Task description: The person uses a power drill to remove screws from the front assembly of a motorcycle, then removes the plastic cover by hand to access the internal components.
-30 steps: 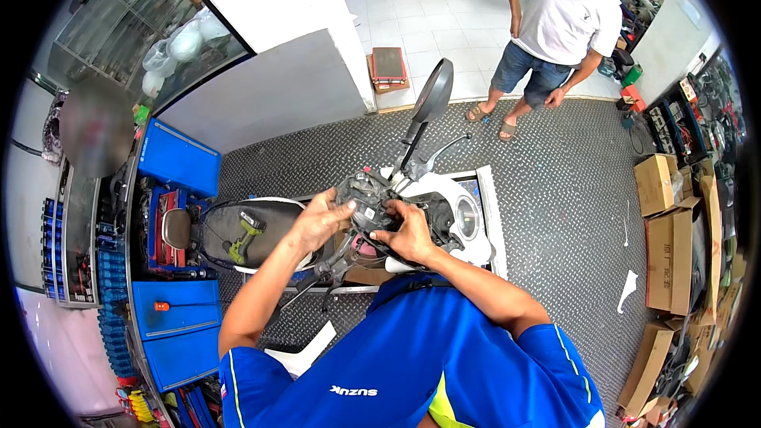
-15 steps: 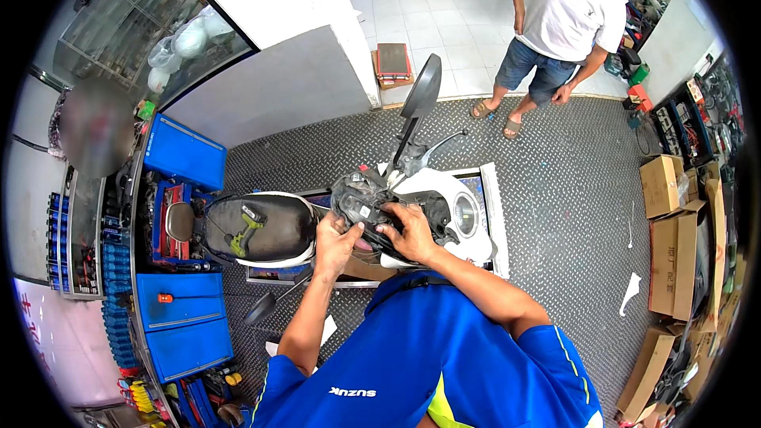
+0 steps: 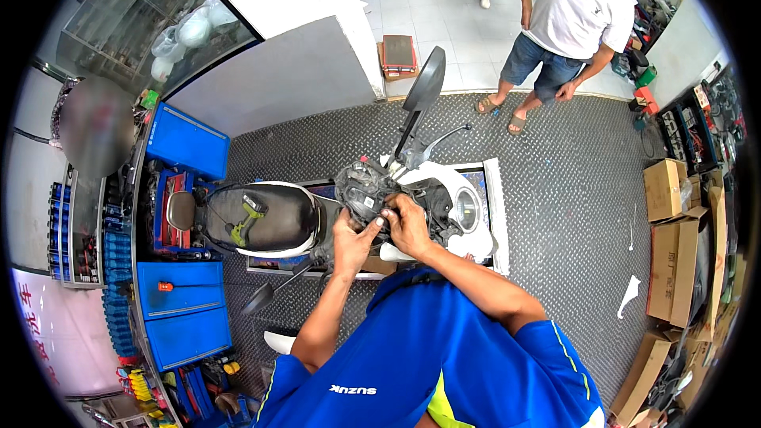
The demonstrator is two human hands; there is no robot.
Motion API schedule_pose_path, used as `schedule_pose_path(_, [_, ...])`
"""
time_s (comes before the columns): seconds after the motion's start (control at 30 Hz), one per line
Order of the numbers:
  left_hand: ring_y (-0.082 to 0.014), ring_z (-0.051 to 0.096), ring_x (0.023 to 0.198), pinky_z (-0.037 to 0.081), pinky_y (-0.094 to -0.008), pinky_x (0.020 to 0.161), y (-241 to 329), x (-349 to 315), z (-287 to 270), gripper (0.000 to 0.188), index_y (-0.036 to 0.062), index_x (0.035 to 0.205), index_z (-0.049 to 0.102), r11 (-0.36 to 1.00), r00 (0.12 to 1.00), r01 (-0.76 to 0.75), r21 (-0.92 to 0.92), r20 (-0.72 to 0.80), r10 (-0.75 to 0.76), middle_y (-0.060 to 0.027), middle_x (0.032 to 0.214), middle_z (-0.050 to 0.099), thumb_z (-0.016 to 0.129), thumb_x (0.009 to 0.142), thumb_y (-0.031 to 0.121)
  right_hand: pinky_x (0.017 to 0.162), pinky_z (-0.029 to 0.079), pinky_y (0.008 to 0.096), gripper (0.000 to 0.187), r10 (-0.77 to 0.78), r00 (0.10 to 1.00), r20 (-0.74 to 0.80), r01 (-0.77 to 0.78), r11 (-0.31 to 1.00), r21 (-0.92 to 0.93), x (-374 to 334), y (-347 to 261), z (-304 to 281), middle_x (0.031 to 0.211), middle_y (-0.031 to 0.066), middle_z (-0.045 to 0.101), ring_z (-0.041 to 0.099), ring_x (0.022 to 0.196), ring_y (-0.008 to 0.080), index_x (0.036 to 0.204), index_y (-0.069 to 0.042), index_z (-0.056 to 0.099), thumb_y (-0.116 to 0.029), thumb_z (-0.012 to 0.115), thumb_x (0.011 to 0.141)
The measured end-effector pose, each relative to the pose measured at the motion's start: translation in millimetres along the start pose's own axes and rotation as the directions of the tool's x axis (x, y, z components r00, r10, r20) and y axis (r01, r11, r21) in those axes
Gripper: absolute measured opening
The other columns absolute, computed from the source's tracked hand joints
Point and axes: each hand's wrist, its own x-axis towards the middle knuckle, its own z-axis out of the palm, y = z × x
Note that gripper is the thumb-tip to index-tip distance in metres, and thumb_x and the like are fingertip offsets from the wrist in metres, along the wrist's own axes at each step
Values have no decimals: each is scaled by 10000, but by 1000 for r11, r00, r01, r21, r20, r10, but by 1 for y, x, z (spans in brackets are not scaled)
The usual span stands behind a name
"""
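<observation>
A white scooter stands in front of me with its front toward the right, its covers partly off around the handlebar. My left hand (image 3: 356, 242) grips the near edge of a dark dashboard housing (image 3: 363, 192) at the handlebar, thumb toward my other hand. My right hand (image 3: 407, 226) is curled at the housing's right side, its fingertips close to the left thumb. Whatever small part lies between the fingertips is hidden. Beyond the hands rises a black mirror (image 3: 426, 83) beside a brake lever (image 3: 444, 141). The round headlight (image 3: 465, 212) sits right of my right hand.
A green and black cordless drill (image 3: 248, 218) lies on the black seat (image 3: 277, 218). Another mirror (image 3: 258, 299) hangs low on the near side. Blue tool cabinets (image 3: 181, 292) stand left, cardboard boxes (image 3: 674, 269) right. A person (image 3: 579, 12) stands on the far side.
My left hand has shifted right along the housing, nearer the right hand. The right hand has drawn slightly left, and the housing sits a little differently. The farthest person's legs have moved.
</observation>
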Motion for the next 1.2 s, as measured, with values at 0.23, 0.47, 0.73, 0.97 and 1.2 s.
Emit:
schedule_pose_path(0.23, [-104,700,886,580,-260,729,5,5,-9,353,-33,1248,610,993,996,76,-87,50,-71,-78,1074,751,766,932,-23,740,540,422,137,61,997,49,-63,997,42,4,6,-6,996,192,729,707,851,371,995,35,620,-15,722,917])
schedule_pose_path(0.47, [-123,717,902,595,-265,742,0,9,-16,370,-32,1277,593,989,997,32,-142,79,-21,-98,1105,755,760,947,-11,766,545,450,129,42,994,100,-45,999,29,6,3,-9,988,203,732,709,890,405,947,31,616,-31,725,916])
schedule_pose_path(0.73, [-144,727,897,623,-289,680,-12,15,-26,391,-52,1280,568,989,992,47,-139,119,-30,-108,1113,748,766,952,25,772,525,495,160,-24,999,48,22,999,39,11,5,-4,925,195,703,676,876,430,915,9,612,-67,752,899])
schedule_pose_path(0.97, [-137,713,901,612,-279,688,-14,16,-26,412,-51,1287,533,998,993,19,-58,116,-13,-104,1103,729,764,961,50,743,506,506,183,-19,996,91,18,1000,10,11,10,-7,874,191,683,653,828,441,907,-1,602,-82,766,891])
schedule_pose_path(1.2, [-160,690,1005,598,-300,784,-21,21,-25,449,-73,1303,507,999,994,-23,-41,102,27,-133,1160,706,769,958,46,768,523,493,193,-3,989,145,7,1000,-30,11,4,-9,946,199,705,672,879,441,915,7,593,-99,754,905])
